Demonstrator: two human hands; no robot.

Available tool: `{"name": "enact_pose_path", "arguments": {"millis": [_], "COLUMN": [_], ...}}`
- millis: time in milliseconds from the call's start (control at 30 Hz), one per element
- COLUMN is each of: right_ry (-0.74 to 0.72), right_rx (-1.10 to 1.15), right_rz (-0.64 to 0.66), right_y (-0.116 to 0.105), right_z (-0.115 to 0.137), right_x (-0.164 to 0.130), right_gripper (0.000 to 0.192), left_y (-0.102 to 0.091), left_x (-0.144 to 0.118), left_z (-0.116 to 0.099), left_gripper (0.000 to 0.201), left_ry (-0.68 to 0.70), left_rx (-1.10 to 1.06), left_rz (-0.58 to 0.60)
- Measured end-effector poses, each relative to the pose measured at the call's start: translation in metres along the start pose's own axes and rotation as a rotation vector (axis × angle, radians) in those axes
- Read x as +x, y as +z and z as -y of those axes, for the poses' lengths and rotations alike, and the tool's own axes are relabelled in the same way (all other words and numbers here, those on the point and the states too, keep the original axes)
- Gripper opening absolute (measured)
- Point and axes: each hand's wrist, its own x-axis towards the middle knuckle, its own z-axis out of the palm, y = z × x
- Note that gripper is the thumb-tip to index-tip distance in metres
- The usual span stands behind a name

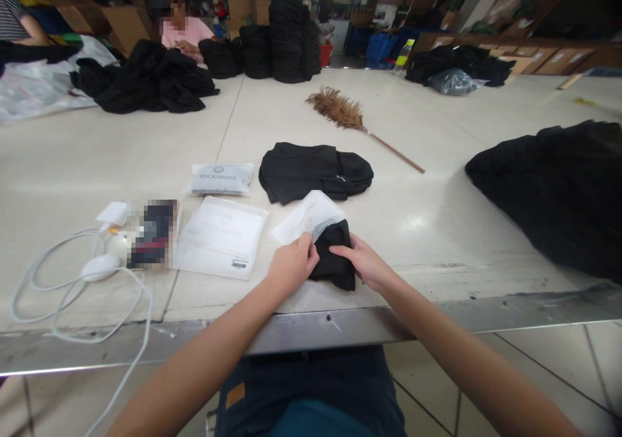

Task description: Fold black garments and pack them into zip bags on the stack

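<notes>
We have the folded black garment (334,259) just below the middle of the frame, near the front edge of the worktop (437,216), its long axis running away from us, its far end tucked into the mouth of a clear plastic bag (307,218) lying toward the upper left. Our left hand (291,265) pinches garment and bag edge together in a closed grip; our right hand (365,263) presses fingers on the cloth's right side. Beyond lie another black garment (313,171), flat packets (221,236), a feather duster (340,109) and a co-worker (182,28) at upper left.
</notes>
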Motion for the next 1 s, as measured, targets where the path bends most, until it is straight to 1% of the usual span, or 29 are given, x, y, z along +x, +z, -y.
{"name": "enact_pose_path", "arguments": {"millis": [67, 167, 233, 367, 467, 533, 700, 767, 867, 1000], "right_ry": [-0.011, -0.011, 0.004, 0.038, 0.038, 0.021, -0.032, -0.057, -0.083, -0.136], "right_rx": [-0.011, -0.003, 0.070, 0.259, 0.367, 0.426, 0.481, 0.486, 0.482, 0.498], "right_rz": [-0.032, -0.099, -0.141, -0.216, -0.281, -0.306, -0.291, -0.295, -0.319, -0.394], "right_y": [0.001, 0.006, 0.011, 0.019, 0.025, 0.028, 0.030, 0.030, 0.030, 0.033], "right_z": [-0.002, -0.003, -0.004, -0.006, -0.008, -0.009, -0.011, -0.014, -0.019, -0.024], "right_x": [-0.001, -0.004, -0.005, -0.007, -0.005, -0.003, 0.002, 0.003, 0.008, 0.016], "right_gripper": [0.045, 0.043, 0.041, 0.039, 0.041, 0.044, 0.052, 0.051, 0.047, 0.043], "left_y": [-0.002, -0.005, -0.006, -0.006, -0.004, -0.003, -0.009, -0.012, -0.012, -0.009], "left_x": [-0.001, -0.003, -0.005, -0.008, -0.010, -0.010, -0.008, -0.008, -0.008, -0.005], "left_z": [0.001, 0.004, 0.005, 0.002, -0.001, -0.001, 0.005, 0.007, 0.010, 0.012], "left_gripper": [0.023, 0.027, 0.028, 0.028, 0.027, 0.026, 0.019, 0.020, 0.022, 0.025], "left_ry": [-0.031, 0.010, 0.040, 0.122, 0.176, 0.163, 0.111, 0.075, 0.016, 0.027], "left_rx": [0.056, 0.105, 0.119, 0.161, 0.178, 0.183, 0.179, 0.183, 0.196, 0.171], "left_rz": [0.040, 0.091, 0.082, 0.025, 0.017, 0.021, 0.007, 0.011, 0.051, 0.086]}}
